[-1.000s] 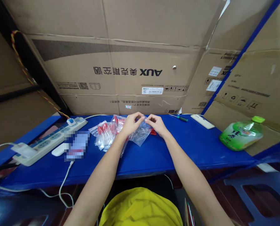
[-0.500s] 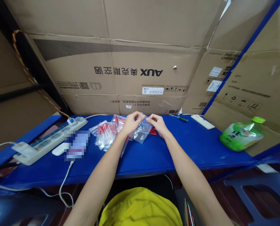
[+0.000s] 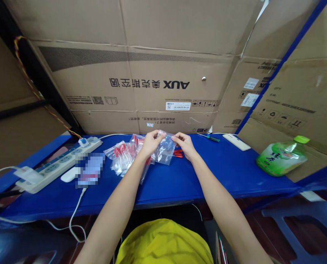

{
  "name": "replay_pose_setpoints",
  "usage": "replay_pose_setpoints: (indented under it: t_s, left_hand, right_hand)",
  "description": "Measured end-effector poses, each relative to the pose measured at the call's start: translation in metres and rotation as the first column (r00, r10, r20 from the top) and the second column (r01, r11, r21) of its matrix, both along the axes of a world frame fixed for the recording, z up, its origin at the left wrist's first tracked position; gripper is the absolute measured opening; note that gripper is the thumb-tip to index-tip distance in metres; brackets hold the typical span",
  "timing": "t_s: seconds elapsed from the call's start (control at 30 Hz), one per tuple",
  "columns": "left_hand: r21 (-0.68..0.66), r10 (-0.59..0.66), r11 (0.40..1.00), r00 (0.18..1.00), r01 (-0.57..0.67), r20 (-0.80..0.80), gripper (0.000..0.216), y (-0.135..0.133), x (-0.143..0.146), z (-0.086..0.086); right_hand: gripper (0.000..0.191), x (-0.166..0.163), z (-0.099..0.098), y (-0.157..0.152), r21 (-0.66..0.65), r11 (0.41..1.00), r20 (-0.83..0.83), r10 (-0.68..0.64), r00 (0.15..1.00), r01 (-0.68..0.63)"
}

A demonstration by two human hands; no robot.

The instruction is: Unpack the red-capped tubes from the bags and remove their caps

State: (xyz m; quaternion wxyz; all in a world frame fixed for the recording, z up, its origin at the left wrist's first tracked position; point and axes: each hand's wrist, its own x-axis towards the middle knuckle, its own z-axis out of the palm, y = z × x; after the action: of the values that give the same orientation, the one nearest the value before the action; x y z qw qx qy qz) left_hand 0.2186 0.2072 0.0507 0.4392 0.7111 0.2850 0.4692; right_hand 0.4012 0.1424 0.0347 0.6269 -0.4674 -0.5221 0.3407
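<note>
This looks like a makeshift workshop corner, with cardboard walls (image 3: 158, 62), blue table (image 3: 174, 187), power strip (image 3: 59, 163) and screwdriver (image 3: 213, 139).

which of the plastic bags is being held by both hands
The rightmost clear bag, held near its top by the left hand and right hand; the other bags lie on the blue table.

A power strip (image 3: 59, 163) and green bottle (image 3: 281, 158) sit well apart.
</note>
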Motion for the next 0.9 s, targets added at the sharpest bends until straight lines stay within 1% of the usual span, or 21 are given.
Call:
replay_pose_setpoints:
  t_s: [0.1,0.2,0.27,0.47,0.57,0.67,0.73,0.83,0.9]
  left_hand:
    - [-0.032,-0.059,0.998,0.998,0.058,-0.024,0.039,-0.0019,-0.0002,0.0013]
    - [-0.045,-0.1,0.994,0.995,0.1,0.0,0.037,-0.002,0.0003,0.0011]
    - [-0.056,-0.088,0.994,0.996,0.089,0.032,0.036,-0.0006,0.0008,-0.0002]
    - [-0.135,0.024,0.991,0.998,-0.016,0.061,0.037,0.0028,0.0004,-0.003]
    - [-0.176,0.036,0.984,0.998,-0.025,0.059,0.035,0.0024,0.0001,-0.0025]
    - [-0.202,0.023,0.979,0.999,-0.013,0.047,0.038,0.0033,-0.0004,-0.0027]
    - [-0.205,0.017,0.979,0.999,-0.009,0.036,0.041,0.0048,-0.001,-0.0035]
    - [-0.171,0.029,0.985,0.999,-0.026,0.018,0.044,0.0063,-0.0011,-0.0049]
    - [-0.148,0.026,0.989,1.0,-0.026,0.002,0.045,0.0054,0.0002,-0.0052]
  right_hand:
    - [0.05,0.0023,-0.0005,-0.0003,0.017,1.0,0.017,0.011,1.0,-0.011]
    - [0.051,0.0021,-0.0004,-0.0006,0.012,1.0,0.04,0.024,0.999,-0.025]
    - [0.051,0.0006,0.0,-0.0004,-0.002,1.0,0.036,0.025,0.999,-0.025]
    - [0.048,-0.0009,0.001,0.0011,-0.013,1.0,-0.013,0.01,1.0,-0.01]
    - [0.045,0.0018,0.0002,0.0016,0.01,1.0,-0.002,-0.013,1.0,0.013]
    - [0.041,0.0053,-0.0013,0.0024,0.027,0.999,-0.018,-0.029,0.999,0.03]
    - [0.041,0.007,-0.0024,0.0035,0.03,0.998,-0.066,-0.053,0.996,0.055]
    - [0.043,0.0064,-0.004,0.006,0.035,0.995,-0.133,-0.089,0.987,0.095]
    - [0.046,0.0044,-0.0051,0.0081,0.026,0.993,-0.15,-0.107,0.983,0.112]
